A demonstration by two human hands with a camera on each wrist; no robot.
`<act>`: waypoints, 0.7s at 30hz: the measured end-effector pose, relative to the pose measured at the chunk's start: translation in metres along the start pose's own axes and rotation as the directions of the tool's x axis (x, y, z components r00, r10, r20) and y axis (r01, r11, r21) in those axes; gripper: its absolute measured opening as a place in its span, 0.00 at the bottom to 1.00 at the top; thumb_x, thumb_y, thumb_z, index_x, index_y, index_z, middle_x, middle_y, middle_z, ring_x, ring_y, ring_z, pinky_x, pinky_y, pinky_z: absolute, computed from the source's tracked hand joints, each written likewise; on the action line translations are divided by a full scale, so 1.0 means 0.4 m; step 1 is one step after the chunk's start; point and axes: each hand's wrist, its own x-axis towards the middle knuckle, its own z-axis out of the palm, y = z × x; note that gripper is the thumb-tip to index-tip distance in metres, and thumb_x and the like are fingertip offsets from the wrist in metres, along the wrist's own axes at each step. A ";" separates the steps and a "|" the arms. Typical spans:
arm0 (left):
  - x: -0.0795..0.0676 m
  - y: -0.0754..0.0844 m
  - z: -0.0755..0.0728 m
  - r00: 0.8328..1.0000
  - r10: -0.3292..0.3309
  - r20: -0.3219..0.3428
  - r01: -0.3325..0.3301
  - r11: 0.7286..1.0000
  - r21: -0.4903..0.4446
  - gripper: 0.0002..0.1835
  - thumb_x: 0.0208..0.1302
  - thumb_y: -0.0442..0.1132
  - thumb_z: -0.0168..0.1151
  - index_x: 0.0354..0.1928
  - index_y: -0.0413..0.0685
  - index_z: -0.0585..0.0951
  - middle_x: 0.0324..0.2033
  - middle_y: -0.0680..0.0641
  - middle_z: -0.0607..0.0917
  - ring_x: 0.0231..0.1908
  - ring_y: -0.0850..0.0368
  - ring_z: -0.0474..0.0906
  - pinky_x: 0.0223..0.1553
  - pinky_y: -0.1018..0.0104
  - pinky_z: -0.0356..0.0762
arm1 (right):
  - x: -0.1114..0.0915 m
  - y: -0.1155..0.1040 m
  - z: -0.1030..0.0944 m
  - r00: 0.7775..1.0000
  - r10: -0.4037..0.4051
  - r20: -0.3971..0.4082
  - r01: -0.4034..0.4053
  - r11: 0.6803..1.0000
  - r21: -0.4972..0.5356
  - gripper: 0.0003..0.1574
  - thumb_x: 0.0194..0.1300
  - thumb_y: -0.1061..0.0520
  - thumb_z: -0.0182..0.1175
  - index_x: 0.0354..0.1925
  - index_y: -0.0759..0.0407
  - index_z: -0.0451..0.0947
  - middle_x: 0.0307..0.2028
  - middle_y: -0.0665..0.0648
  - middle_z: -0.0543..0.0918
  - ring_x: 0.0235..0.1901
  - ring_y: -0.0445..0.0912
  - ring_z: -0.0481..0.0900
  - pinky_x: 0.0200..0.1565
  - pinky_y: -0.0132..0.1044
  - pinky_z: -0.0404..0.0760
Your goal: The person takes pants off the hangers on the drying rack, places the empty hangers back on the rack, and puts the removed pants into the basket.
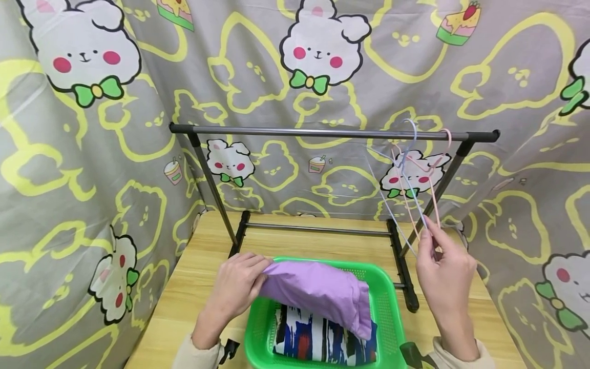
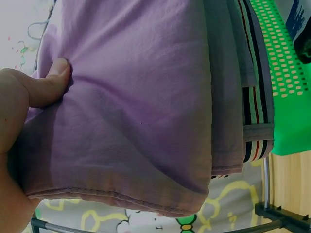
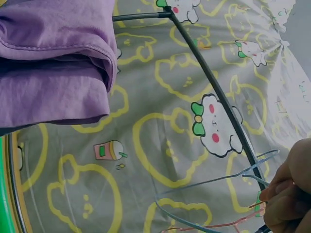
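My left hand (image 1: 237,284) grips one end of folded purple pants (image 1: 313,292), thumb on the near face in the left wrist view. A striped inner waistband with a loop shows along their edge there. The pants hang tilted over a green basket (image 1: 394,312). Below them in the basket lies a folded white, blue, black and red patterned cloth (image 1: 304,335). At the right, my right hand (image 1: 447,271) pinches the side of a blue hanger (image 1: 414,196), whose hook is at the rail. Beside it a pink hanger (image 1: 434,192) hangs from the rail.
The dark metal clothes rack (image 1: 286,132) stands behind the basket on a wooden table (image 1: 184,297); its right foot (image 1: 407,287) comes close to the basket. A grey cartoon-print curtain (image 1: 276,61) encloses the back and both sides.
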 end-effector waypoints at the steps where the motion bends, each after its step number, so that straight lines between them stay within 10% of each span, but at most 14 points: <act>1: -0.001 0.001 0.003 1.000 -0.001 0.000 0.001 1.000 -0.001 0.11 0.56 0.39 0.60 0.41 0.52 0.85 0.36 0.53 0.86 0.38 0.54 0.81 0.42 0.58 0.78 | -0.002 0.004 0.003 1.000 0.003 -0.002 -0.003 1.000 -0.004 0.17 0.62 0.64 0.57 0.49 0.59 0.83 0.23 0.57 0.83 0.18 0.29 0.67 0.22 0.16 0.63; 21: 0.010 0.032 0.040 0.999 -0.041 -0.022 0.039 0.997 -0.068 0.09 0.58 0.38 0.58 0.38 0.54 0.86 0.34 0.55 0.86 0.36 0.56 0.82 0.39 0.60 0.79 | -0.034 0.029 0.012 0.995 -0.061 0.078 0.063 0.997 -0.032 0.21 0.60 0.66 0.57 0.53 0.62 0.80 0.23 0.55 0.78 0.21 0.40 0.67 0.24 0.21 0.63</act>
